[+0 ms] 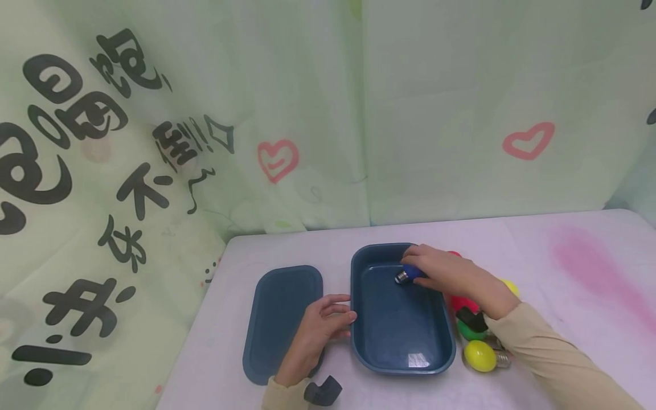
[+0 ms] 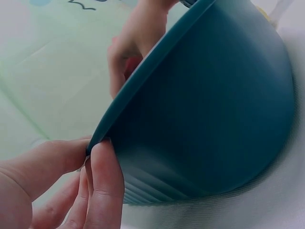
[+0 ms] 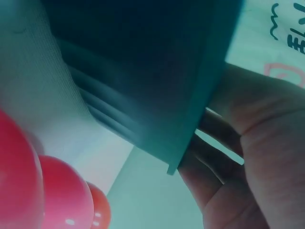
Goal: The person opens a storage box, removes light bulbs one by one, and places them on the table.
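Observation:
My left hand (image 1: 328,322) pinches the left rim of a dark blue rectangular tub (image 1: 400,324); in the left wrist view its thumb and finger (image 2: 107,181) meet on the edge. Over the far right part of the tub, my right hand (image 1: 446,270) holds a small blue light bulb (image 1: 412,271). The bulb's metal screw base points left and down toward the tub's floor, while the fingers cover much of its round end. In the right wrist view the tub's wall (image 3: 138,86) hides the bulb, and the right hand (image 3: 267,138) reaches over the rim.
A flat blue lid (image 1: 282,313) lies left of the tub. Several coloured bulbs lie along its right side, among them a red bulb (image 1: 463,303), a green bulb (image 1: 470,331) and a yellow bulb (image 1: 480,356). A printed curtain (image 1: 435,114) hangs behind the table.

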Demonstrator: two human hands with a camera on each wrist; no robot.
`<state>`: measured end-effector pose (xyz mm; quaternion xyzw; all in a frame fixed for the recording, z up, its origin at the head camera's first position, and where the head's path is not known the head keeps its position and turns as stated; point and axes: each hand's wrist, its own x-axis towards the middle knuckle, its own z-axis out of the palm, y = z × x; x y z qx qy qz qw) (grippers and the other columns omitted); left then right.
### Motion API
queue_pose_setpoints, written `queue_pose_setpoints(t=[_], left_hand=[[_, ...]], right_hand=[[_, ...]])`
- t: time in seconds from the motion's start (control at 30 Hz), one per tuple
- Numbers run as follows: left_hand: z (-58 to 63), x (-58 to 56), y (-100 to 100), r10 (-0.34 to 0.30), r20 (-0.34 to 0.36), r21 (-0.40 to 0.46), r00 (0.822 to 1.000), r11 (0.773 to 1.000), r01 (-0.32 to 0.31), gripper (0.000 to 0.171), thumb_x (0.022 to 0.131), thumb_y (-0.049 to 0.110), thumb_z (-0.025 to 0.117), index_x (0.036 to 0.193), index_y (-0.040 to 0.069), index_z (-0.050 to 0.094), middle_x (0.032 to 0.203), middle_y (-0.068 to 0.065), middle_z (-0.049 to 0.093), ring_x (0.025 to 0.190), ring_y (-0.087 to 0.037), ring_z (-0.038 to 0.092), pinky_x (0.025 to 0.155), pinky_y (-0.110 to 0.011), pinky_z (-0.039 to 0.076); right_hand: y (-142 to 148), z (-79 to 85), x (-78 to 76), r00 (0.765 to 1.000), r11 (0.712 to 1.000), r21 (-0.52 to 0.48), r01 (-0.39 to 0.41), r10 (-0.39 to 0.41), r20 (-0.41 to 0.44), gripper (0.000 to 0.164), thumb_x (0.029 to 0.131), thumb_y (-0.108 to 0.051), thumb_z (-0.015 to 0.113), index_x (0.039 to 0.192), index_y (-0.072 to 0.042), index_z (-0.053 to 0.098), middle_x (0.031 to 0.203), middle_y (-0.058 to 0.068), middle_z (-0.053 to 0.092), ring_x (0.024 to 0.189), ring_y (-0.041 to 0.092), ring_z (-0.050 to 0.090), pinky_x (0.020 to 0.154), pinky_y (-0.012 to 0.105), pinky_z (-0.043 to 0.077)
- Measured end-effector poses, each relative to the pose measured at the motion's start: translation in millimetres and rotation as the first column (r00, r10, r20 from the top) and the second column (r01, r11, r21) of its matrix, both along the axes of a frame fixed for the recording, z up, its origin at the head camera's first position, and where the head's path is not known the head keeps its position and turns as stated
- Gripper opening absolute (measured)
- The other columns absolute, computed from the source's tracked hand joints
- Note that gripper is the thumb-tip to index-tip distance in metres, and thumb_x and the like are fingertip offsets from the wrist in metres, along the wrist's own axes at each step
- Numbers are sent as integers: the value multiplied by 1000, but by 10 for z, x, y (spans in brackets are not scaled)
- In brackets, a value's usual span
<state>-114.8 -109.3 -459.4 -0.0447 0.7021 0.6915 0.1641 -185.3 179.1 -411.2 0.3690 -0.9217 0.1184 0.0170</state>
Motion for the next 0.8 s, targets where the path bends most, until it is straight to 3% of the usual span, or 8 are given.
queue_pose_setpoints(t=[0.6, 0.8], left_hand=[[-19, -25, 7, 9, 17, -8, 1000, 1000, -9, 47, 83, 17, 80, 127, 8, 64, 100, -5, 70, 83, -14, 68, 69, -28, 60], [-33, -26, 4, 10, 12, -10, 1000, 1000, -10, 47, 84, 16, 80, 127, 8, 64, 100, -5, 70, 83, -14, 68, 69, -29, 61]], right_hand=[[-65, -81, -64, 1000, 999, 34, -16, 16, 15, 33, 73, -6, 87, 103, -8, 73, 99, 6, 68, 93, 22, 66, 80, 36, 61], [-52, 10, -13, 999, 1000, 4, -27, 27, 18, 32, 75, -5, 85, 105, -7, 72, 101, 6, 67, 95, 22, 66, 81, 36, 60]])
